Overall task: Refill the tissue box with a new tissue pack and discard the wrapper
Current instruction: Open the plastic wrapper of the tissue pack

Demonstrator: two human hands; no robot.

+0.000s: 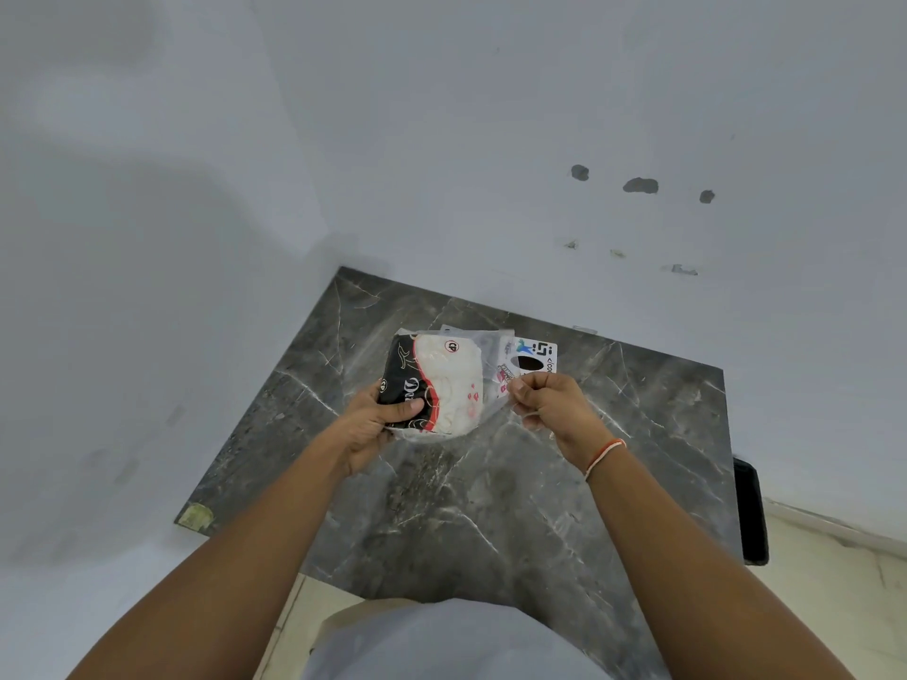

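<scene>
I hold a tissue pack (444, 385) above the dark marble table (491, 507). Its clear plastic wrapper has black, red and white print, and white tissues show inside. My left hand (378, 424) grips the black left end of the pack, thumb on top. My right hand (552, 402) pinches the loose clear edge of the wrapper (495, 370) on the right side. Behind the pack, partly hidden by it, a white tissue box (537, 358) with a dark oval opening lies on the table.
The table stands in a corner between pale grey walls (196, 238). A black object (751, 512) sits by the table's right edge. Beige floor (834, 581) lies to the right and in front.
</scene>
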